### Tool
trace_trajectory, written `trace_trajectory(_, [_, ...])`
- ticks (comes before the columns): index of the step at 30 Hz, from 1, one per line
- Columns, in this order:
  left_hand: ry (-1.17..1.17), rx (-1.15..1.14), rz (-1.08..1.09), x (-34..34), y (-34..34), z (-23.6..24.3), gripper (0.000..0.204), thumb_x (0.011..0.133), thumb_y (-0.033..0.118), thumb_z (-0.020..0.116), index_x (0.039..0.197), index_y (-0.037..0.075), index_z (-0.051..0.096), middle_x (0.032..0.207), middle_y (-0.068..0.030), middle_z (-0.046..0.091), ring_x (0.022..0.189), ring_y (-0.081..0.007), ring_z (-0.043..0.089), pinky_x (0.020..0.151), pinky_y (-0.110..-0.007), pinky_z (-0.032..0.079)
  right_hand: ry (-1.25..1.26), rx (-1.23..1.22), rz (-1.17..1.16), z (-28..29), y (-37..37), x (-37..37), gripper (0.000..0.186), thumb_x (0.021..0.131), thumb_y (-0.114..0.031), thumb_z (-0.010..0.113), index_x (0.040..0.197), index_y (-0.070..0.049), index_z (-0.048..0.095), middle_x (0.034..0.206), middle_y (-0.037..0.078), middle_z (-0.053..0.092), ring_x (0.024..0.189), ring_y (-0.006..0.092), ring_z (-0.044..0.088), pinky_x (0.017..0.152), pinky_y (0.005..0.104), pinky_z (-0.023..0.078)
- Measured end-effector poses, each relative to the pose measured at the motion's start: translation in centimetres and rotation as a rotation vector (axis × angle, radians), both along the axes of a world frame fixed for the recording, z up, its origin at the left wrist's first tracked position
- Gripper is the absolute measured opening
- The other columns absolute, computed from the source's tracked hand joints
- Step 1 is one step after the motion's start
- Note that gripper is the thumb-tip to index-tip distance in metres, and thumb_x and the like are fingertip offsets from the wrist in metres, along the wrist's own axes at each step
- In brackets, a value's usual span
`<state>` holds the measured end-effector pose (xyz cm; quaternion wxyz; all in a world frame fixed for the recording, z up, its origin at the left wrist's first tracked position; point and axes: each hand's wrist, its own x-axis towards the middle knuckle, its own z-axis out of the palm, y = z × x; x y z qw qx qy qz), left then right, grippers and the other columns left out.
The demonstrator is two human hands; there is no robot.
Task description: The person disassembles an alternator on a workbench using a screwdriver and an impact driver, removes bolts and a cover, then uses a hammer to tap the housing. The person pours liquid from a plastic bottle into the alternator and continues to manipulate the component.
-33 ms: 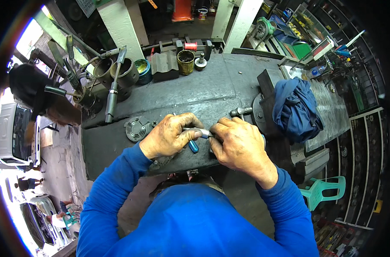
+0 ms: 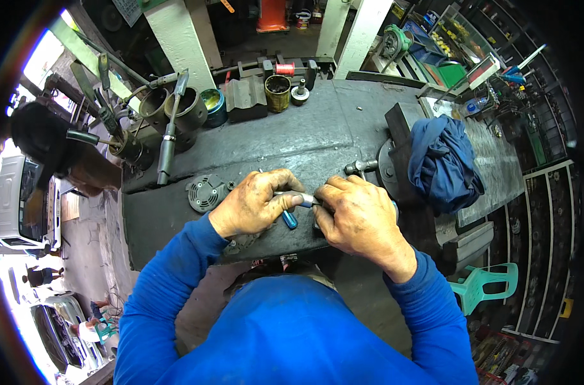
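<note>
My left hand (image 2: 261, 199) is closed, its thumb and fingers pinching a small grey cylindrical metal piece (image 2: 306, 201). The fingers of my right hand (image 2: 361, 215) are bent around the other end of that piece, hiding what they grip there. Under my left hand lies a screwdriver with a blue handle (image 2: 289, 220); its shaft is mostly covered. Left of that hand a round vented metal housing (image 2: 206, 192) rests on the bench. Just beyond my right hand is a hammer (image 2: 356, 169), partly hidden.
The dark workbench (image 2: 298, 141) carries metal tubes (image 2: 187, 109), a blue tin (image 2: 215, 108) and a brown can (image 2: 278, 94) along its far side. A dark blue cloth (image 2: 444, 165) is heaped at the right. A person (image 2: 67, 151) is at the far left. A green plastic chair (image 2: 487, 285) stands lower right.
Both my hands and the metal piece stay in place. The person at the far left has shifted slightly.
</note>
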<state>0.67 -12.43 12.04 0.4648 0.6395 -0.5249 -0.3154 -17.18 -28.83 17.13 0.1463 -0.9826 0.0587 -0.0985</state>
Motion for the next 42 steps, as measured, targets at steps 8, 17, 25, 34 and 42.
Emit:
trace_trajectory(8, [0.5,0.469,-0.02,1.2,-1.5,0.9,0.029,0.113,0.031,0.064,0.108,0.003,0.069,0.075,0.0021,0.058,0.06,-0.0074,0.051,0.055,-0.029,0.044,-0.014,-0.013,0.008,-0.2,-0.6,0.6,0.017,0.087,-0.021,0.077,0.081,-0.006,0.072,0.089,0.011,0.071,0.082,0.0343,0.073,0.072,0.0479,0.061])
trace_trajectory(17, [-0.044,0.138,-0.071,0.1,-2.0,1.0,0.028,0.11,0.027,0.069,0.109,0.0,0.063,0.086,-0.0121,0.064,0.079,-0.0212,0.062,0.075,-0.04,0.052,-0.003,0.037,-0.006,0.0,-1.2,0.2,0.053,0.081,-0.017,0.08,0.129,-0.004,0.062,0.098,0.015,0.071,0.092,0.0378,0.072,0.077,0.0501,0.059])
trace_trajectory(25, [-0.161,0.0,0.005,-1.7,-2.0,0.4,0.026,0.108,0.024,0.069,0.11,-0.001,0.061,0.093,-0.022,0.069,0.087,-0.0435,0.068,0.078,-0.048,0.053,0.128,0.059,-0.058,0.9,-1.3,-0.1,0.076,0.076,-0.017,0.084,0.145,-0.007,0.056,0.121,0.018,0.065,0.102,0.0413,0.072,0.085,0.0517,0.06])
trace_trajectory(34, [-0.116,0.04,-0.013,-1.6,-2.3,0.2,0.028,0.11,0.024,0.067,0.122,-0.001,0.065,0.104,-0.0196,0.076,0.097,-0.0306,0.074,0.087,-0.044,0.058,-0.185,0.066,0.05,1.0,-1.6,-0.7,0.06,0.076,-0.013,0.081,0.133,-0.004,0.064,0.117,0.019,0.068,0.104,0.0411,0.071,0.097,0.0526,0.055])
trace_trajectory(42, [-0.016,0.164,-0.146,-0.4,-0.9,0.8,0.038,0.107,0.026,0.069,0.133,-0.001,0.067,0.115,-0.0195,0.077,0.106,-0.0294,0.075,0.093,-0.044,0.058,-0.271,0.649,-0.423,-6.8,-6.4,-11.7,0.049,0.082,0.005,0.064,0.131,0.003,0.066,0.128,0.017,0.071,0.12,0.0262,0.067,0.109,0.0401,0.051])
